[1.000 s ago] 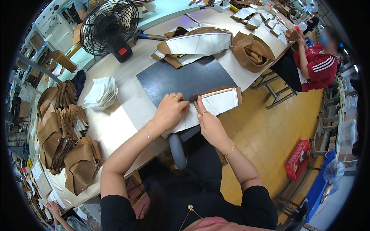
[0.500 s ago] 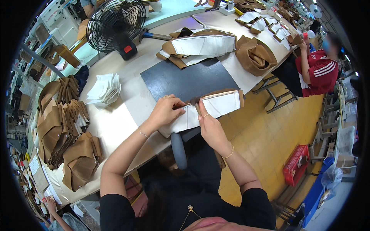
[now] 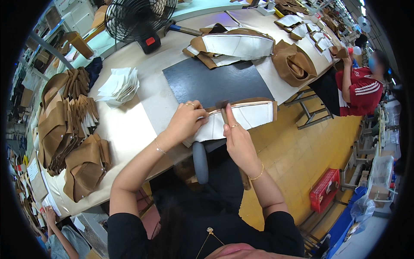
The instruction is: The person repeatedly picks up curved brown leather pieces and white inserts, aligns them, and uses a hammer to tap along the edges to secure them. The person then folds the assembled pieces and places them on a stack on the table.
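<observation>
A curved panel point(image 3: 254, 114), white-faced with a brown leather-like edge, lies along the near edge of a dark mat point(image 3: 215, 82). My left hand point(image 3: 187, 121) is closed at the panel's left part, fingertips pressed on its far brown edge. In my right hand point(image 3: 239, 144) is a hammer, its wooden handle point(image 3: 245, 178) running back under my wrist and my forefinger stretched along the shaft. The dark hammer head point(image 3: 221, 104) is over the panel's far edge, right of my left fingertips; I cannot tell whether it touches. A dark grey rounded bar point(image 3: 200, 163) juts out below the panel.
Brown pieces point(image 3: 64, 134) are heaped at left, beside a stack of white sheets point(image 3: 118, 86). A black fan point(image 3: 140, 21), another hammer point(image 3: 183, 29), more white-and-brown panels point(image 3: 237, 45) and a brown bundle point(image 3: 293, 64) occupy the far side. A person in red point(image 3: 362, 88) sits at right.
The whole view has shifted and turned slightly. My hammer's head appears a little higher over the panel's edge. My left hand keeps its place on the panel.
</observation>
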A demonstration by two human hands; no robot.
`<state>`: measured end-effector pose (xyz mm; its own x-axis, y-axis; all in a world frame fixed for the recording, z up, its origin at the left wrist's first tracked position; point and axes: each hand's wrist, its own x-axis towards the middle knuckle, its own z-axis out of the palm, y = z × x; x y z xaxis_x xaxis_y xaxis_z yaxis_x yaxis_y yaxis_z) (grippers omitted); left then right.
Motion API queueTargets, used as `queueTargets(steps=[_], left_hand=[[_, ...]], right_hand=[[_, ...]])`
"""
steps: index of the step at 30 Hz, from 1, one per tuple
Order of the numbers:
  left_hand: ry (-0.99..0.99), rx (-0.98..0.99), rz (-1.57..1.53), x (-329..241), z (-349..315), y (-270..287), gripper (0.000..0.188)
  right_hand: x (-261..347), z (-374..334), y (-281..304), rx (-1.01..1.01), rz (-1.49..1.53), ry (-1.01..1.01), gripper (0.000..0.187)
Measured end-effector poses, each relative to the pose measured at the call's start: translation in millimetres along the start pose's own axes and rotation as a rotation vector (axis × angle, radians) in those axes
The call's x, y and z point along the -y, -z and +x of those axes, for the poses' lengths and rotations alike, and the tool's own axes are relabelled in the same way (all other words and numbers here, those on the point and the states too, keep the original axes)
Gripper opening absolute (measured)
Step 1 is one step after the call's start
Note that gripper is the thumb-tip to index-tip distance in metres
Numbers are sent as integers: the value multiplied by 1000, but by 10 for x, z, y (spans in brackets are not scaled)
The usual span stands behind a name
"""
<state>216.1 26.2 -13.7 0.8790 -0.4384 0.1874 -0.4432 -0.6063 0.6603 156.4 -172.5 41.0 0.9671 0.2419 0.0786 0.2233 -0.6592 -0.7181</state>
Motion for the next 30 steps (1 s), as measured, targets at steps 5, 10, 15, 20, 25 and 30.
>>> queueTargets(steps=[5,10,15,20,25,30], left_hand=[[-94,-74,92,-41,-2,-82,11],[-18,-196,-14,-2,168,-314,11],[31,-182,49,-190,437,-477,12],[105,89,-102,-79,376,-105,15],[-237,-190,470,-155,132,-327,13],[97,95,-82,-27,231,-35,15]], right_hand=[[-62,-78,-161,-34,-8,25,55],[37,-2,72,-39,79,-148,54],[-271,-2,12,1,-128,-191,56],[-321,-26,41,-6,-88,-157,57],[-71,-65,-12,-120,34,-97,56],[-348,-89,-124,-27,-68,-56,57]])
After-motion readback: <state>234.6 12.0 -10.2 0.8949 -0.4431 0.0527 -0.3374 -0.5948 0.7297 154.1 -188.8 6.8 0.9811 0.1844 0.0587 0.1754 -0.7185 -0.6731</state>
